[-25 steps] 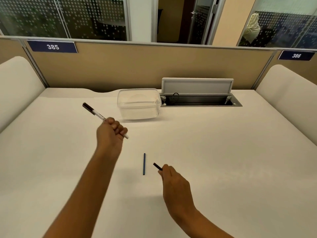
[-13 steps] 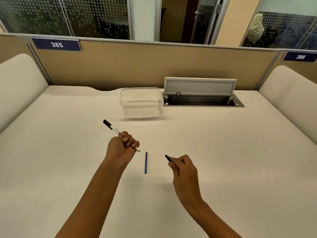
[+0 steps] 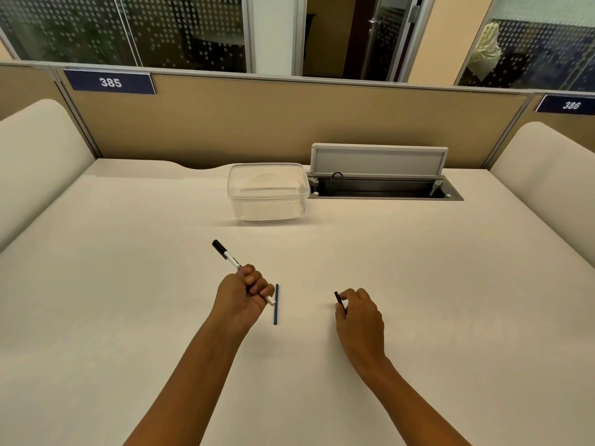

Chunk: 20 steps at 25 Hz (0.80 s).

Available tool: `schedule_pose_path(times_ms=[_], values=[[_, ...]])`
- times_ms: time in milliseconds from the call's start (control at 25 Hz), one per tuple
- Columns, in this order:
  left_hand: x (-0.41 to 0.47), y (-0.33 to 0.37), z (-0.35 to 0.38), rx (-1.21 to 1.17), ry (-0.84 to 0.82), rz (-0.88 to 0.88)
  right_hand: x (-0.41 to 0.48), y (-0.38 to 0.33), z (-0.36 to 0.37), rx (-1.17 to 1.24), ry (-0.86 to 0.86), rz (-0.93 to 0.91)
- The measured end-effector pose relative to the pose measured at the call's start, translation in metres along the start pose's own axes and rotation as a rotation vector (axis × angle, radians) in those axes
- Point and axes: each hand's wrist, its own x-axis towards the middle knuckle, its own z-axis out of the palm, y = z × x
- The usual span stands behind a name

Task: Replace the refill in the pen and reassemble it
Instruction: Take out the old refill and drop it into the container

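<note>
My left hand (image 3: 240, 292) is closed around a white pen barrel with a black cap (image 3: 229, 255); the capped end points up and to the left, and the open white end pokes out below my fingers. A thin blue refill (image 3: 276, 304) lies flat on the white desk (image 3: 128, 284) just right of that hand, apart from it. Further right, my right hand (image 3: 359, 317) pinches a small black pen piece (image 3: 338, 300) between thumb and fingertips, low over the desk.
A clear plastic container (image 3: 268, 192) stands at the back centre. To its right is an open cable tray with a raised grey lid (image 3: 378, 160). Tan partition panels close off the back, and padded cream dividers flank both sides.
My left hand has carried the pen barrel down and to the right, ending beside the blue refill. My right hand with the small black piece has shifted right, away from the refill.
</note>
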Motion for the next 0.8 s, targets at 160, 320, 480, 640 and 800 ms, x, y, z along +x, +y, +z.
schedule_pose_path(times_ms=[160,320,480,640,800], values=[[0.001,-0.003,-0.002,0.020,-0.003,0.015,-0.002,0.008,0.013,-0.084,-0.002,-0.020],[0.004,-0.004,-0.007,0.030,0.006,0.017,-0.002,0.011,0.015,-0.057,-0.024,0.018],[0.005,-0.005,-0.016,0.095,0.007,0.073,-0.001,0.009,0.010,-0.009,-0.042,0.037],[0.009,-0.002,-0.027,0.350,0.013,0.272,-0.012,-0.003,0.012,0.087,-0.025,-0.079],[0.010,-0.006,-0.049,0.652,-0.016,0.563,-0.027,-0.020,0.019,0.207,-0.072,-0.185]])
